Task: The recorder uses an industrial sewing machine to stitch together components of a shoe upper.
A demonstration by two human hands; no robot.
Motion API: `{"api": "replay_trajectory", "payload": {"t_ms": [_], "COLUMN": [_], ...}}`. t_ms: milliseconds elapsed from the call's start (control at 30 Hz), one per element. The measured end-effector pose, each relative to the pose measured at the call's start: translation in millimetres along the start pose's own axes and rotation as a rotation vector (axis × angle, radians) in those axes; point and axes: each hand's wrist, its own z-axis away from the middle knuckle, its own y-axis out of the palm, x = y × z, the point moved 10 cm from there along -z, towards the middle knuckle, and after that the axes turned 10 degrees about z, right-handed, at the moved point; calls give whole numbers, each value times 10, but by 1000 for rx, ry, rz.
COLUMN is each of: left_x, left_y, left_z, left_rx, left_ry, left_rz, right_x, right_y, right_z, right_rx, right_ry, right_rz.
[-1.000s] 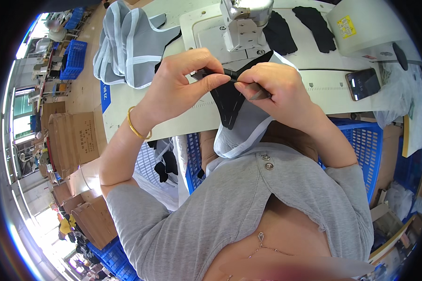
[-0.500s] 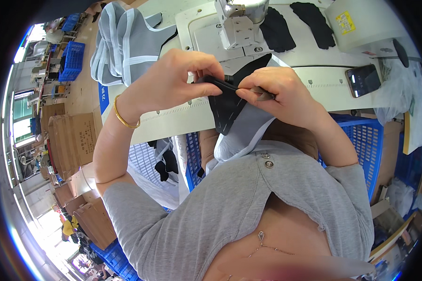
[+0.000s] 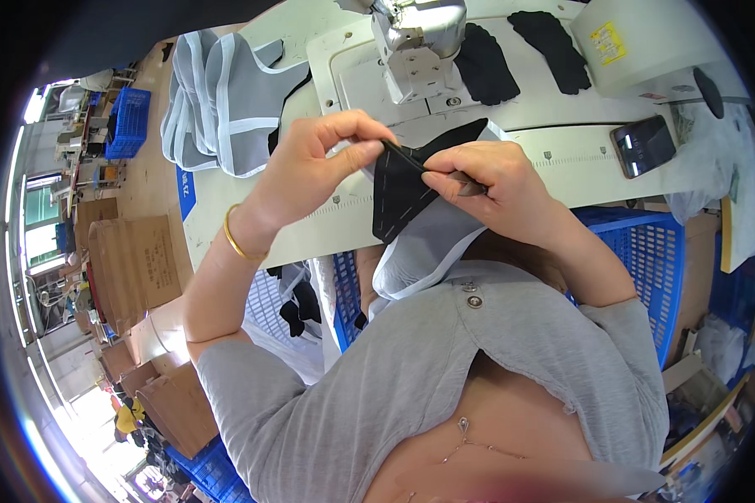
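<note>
In front of the sewing machine head, both my hands hold up a black fabric piece with light stitch marks. It is joined to grey fabric with white edging, which hangs down to my lap. My left hand pinches the folded black edge between thumb and fingertips. Close beside it, my right hand pinches the same edge. A small dark grey, pointed tool is tucked in the right hand's fingers; its kind is not clear.
Grey pieces with white edging lie stacked at the table's left. Black fabric pieces lie right of the machine head, and a phone rests near the right edge. A blue basket stands below the table.
My left hand has moved slightly down, its fingertips now at the fold's upper end. The black fold is pulled straighter between my hands. The whole view has shifted a little.
</note>
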Motion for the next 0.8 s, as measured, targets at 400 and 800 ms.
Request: {"api": "replay_trajectory", "payload": {"t_ms": [400, 800], "left_x": [-89, -356], "left_y": [-38, 78], "left_z": [147, 170], "left_rx": [-422, -423], "left_ry": [78, 446], "left_rz": [-112, -254], "right_x": [28, 15], "right_y": [-97, -181], "right_z": [14, 56], "right_rx": [-101, -132], "right_ry": [-23, -24], "right_rz": [67, 48]}}
